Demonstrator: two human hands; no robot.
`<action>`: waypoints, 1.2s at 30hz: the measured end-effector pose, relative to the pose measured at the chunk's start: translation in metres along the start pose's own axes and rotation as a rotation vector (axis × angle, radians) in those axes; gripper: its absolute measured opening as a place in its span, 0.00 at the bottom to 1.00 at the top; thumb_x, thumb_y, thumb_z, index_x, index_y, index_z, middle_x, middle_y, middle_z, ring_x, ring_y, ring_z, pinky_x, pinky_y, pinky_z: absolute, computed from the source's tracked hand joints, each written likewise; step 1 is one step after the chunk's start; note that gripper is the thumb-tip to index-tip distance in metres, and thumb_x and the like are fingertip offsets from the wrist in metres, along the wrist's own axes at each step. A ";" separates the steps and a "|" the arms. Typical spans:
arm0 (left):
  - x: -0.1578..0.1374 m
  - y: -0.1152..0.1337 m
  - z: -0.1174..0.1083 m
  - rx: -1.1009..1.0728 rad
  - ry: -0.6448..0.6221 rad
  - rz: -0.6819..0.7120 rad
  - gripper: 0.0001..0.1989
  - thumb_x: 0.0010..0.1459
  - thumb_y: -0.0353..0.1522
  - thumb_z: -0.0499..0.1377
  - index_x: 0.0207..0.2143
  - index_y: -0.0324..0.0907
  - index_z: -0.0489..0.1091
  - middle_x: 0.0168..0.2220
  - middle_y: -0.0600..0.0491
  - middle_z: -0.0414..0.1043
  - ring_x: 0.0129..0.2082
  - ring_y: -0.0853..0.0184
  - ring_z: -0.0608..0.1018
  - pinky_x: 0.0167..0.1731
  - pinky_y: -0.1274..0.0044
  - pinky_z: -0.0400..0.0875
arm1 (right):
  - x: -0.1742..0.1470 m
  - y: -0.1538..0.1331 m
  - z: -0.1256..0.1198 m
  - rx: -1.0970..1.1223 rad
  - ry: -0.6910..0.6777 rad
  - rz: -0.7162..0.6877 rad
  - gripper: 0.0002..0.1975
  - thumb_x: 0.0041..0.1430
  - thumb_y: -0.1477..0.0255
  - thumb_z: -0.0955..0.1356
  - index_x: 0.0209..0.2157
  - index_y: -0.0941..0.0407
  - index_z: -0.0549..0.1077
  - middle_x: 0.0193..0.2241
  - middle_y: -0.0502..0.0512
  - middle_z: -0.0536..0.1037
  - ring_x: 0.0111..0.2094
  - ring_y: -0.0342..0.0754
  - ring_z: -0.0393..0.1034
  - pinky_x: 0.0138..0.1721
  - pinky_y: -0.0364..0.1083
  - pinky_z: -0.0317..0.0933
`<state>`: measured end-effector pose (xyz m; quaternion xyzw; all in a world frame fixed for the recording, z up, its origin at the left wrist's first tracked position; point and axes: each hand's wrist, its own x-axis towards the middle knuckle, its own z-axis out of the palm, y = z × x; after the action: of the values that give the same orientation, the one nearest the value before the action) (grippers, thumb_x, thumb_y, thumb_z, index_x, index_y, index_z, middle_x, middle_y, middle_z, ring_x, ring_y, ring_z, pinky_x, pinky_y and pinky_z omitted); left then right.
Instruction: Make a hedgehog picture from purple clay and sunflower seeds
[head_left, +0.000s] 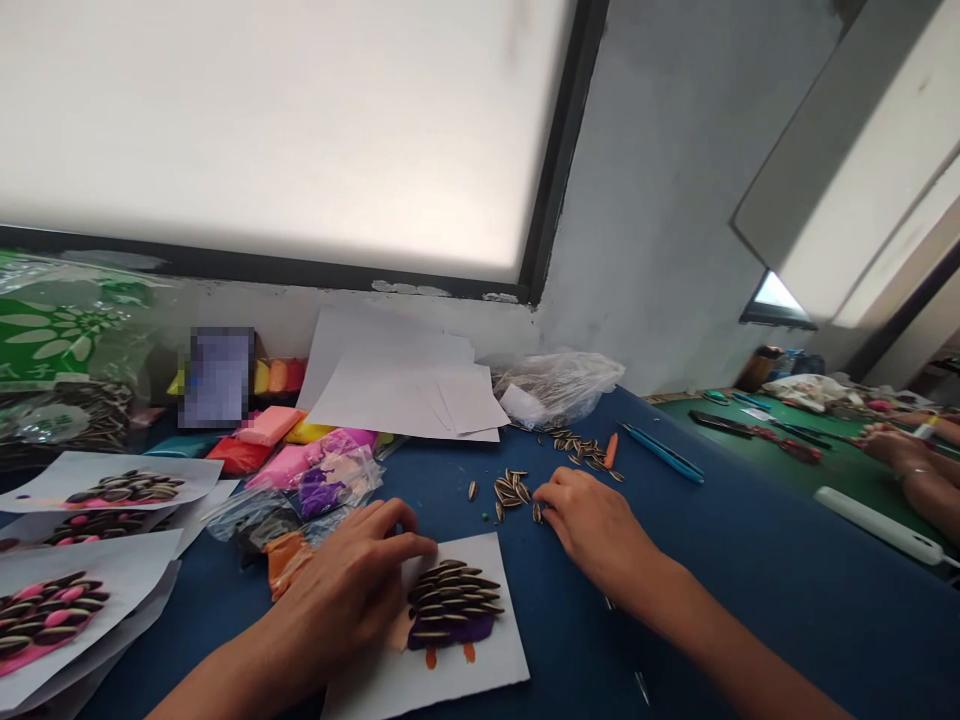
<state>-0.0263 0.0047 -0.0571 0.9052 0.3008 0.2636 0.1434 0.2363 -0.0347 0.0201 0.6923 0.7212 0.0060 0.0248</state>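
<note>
My left hand (360, 560) lies over the left part of a white paper sheet (502, 660), fingers stretched out and apart, the index fingertip at its top edge. On that sheet is a hedgehog-like figure of purple clay (472, 630) with rows of striped sunflower seeds stuck in it, a pale clay part at its left and two small orange feet (469, 652). My right hand (589, 515) is beyond the sheet's upper right, its thumb and fingertips closed on a sunflower seed (537, 513) at the table. Beside it is a small pile of sunflower seeds (511, 488).
Bags of coloured clay (322, 490) lie left, near finished seed pictures (52, 620). White paper (405, 390), a clear plastic bag (570, 385) and more seeds stand behind. Blue tweezers (664, 452) and an orange stick (611, 450) are right. Another person's hand (892, 445) is at a green table.
</note>
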 end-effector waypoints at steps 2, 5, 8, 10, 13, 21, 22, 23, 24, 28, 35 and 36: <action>0.000 -0.001 0.001 0.002 0.007 0.005 0.25 0.50 0.19 0.49 0.45 0.50 0.73 0.43 0.50 0.67 0.40 0.60 0.72 0.38 0.71 0.69 | 0.002 0.000 0.003 0.008 -0.009 -0.026 0.08 0.64 0.78 0.66 0.38 0.57 0.79 0.40 0.58 0.77 0.42 0.51 0.72 0.38 0.44 0.62; 0.001 -0.002 0.002 0.015 0.021 0.014 0.25 0.50 0.20 0.49 0.45 0.49 0.73 0.43 0.50 0.68 0.40 0.61 0.72 0.37 0.71 0.69 | 0.003 -0.001 0.006 0.022 -0.014 -0.062 0.08 0.64 0.77 0.67 0.38 0.57 0.79 0.39 0.59 0.78 0.42 0.52 0.72 0.40 0.45 0.62; 0.001 -0.002 0.002 0.029 0.032 0.033 0.24 0.50 0.20 0.49 0.44 0.49 0.73 0.43 0.50 0.69 0.39 0.61 0.73 0.37 0.72 0.69 | 0.003 -0.002 0.007 0.046 -0.004 -0.075 0.11 0.65 0.80 0.64 0.38 0.58 0.79 0.38 0.58 0.78 0.41 0.51 0.73 0.40 0.45 0.62; 0.000 -0.003 0.002 0.034 0.029 0.031 0.23 0.51 0.21 0.50 0.44 0.49 0.73 0.43 0.50 0.69 0.38 0.62 0.73 0.36 0.72 0.69 | 0.002 -0.001 0.007 0.070 0.012 -0.075 0.13 0.66 0.81 0.62 0.40 0.58 0.78 0.38 0.58 0.78 0.40 0.50 0.73 0.40 0.45 0.62; 0.000 -0.002 0.001 0.031 0.021 0.028 0.22 0.52 0.21 0.50 0.44 0.49 0.73 0.43 0.50 0.69 0.38 0.62 0.73 0.36 0.72 0.69 | 0.001 0.001 0.003 0.122 0.023 -0.097 0.13 0.66 0.79 0.63 0.43 0.55 0.78 0.40 0.55 0.78 0.40 0.48 0.73 0.39 0.43 0.62; 0.001 0.000 -0.001 0.023 0.002 0.005 0.23 0.52 0.21 0.50 0.45 0.48 0.74 0.43 0.49 0.69 0.39 0.61 0.73 0.37 0.71 0.70 | -0.012 -0.002 -0.013 0.118 -0.019 -0.036 0.11 0.57 0.83 0.64 0.30 0.57 0.77 0.33 0.55 0.76 0.33 0.47 0.70 0.31 0.43 0.56; 0.001 0.000 -0.001 0.026 0.005 0.007 0.23 0.52 0.21 0.50 0.44 0.48 0.74 0.43 0.49 0.69 0.39 0.61 0.73 0.37 0.71 0.70 | -0.014 -0.003 -0.013 0.130 -0.050 -0.041 0.10 0.55 0.83 0.65 0.30 0.57 0.76 0.32 0.54 0.76 0.32 0.46 0.70 0.31 0.43 0.56; 0.001 0.000 -0.001 0.030 0.009 0.007 0.23 0.52 0.21 0.50 0.45 0.48 0.74 0.43 0.49 0.69 0.39 0.61 0.72 0.37 0.71 0.70 | -0.016 -0.004 -0.013 0.146 -0.083 -0.056 0.10 0.54 0.84 0.65 0.30 0.57 0.75 0.31 0.53 0.76 0.31 0.46 0.69 0.30 0.42 0.55; 0.000 0.000 -0.001 0.034 0.014 0.008 0.23 0.52 0.21 0.50 0.45 0.48 0.74 0.43 0.49 0.69 0.40 0.61 0.72 0.37 0.71 0.70 | -0.017 -0.005 -0.012 0.163 -0.113 -0.075 0.10 0.53 0.84 0.65 0.30 0.57 0.75 0.29 0.52 0.76 0.31 0.46 0.69 0.29 0.42 0.55; 0.000 0.001 -0.001 0.037 0.017 0.005 0.23 0.53 0.21 0.49 0.45 0.47 0.74 0.44 0.49 0.69 0.40 0.61 0.72 0.38 0.71 0.70 | -0.018 -0.007 -0.009 0.220 -0.174 -0.113 0.09 0.55 0.84 0.66 0.32 0.56 0.75 0.31 0.51 0.78 0.33 0.46 0.71 0.32 0.42 0.57; 0.000 0.000 0.000 0.018 0.013 0.006 0.23 0.51 0.21 0.49 0.45 0.48 0.73 0.43 0.49 0.68 0.39 0.61 0.72 0.37 0.70 0.70 | -0.011 -0.009 -0.011 0.280 -0.107 -0.142 0.11 0.62 0.81 0.66 0.35 0.55 0.79 0.37 0.54 0.79 0.36 0.47 0.73 0.37 0.43 0.61; 0.000 0.000 0.000 0.017 0.013 0.008 0.23 0.51 0.21 0.49 0.45 0.48 0.73 0.43 0.49 0.68 0.39 0.61 0.72 0.37 0.70 0.70 | -0.012 -0.010 -0.011 0.306 -0.080 -0.155 0.11 0.63 0.80 0.65 0.36 0.55 0.80 0.36 0.54 0.79 0.36 0.47 0.73 0.38 0.44 0.62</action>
<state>-0.0267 0.0051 -0.0570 0.9059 0.3005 0.2673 0.1326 0.2267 -0.0471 0.0311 0.6300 0.7633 -0.1333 -0.0516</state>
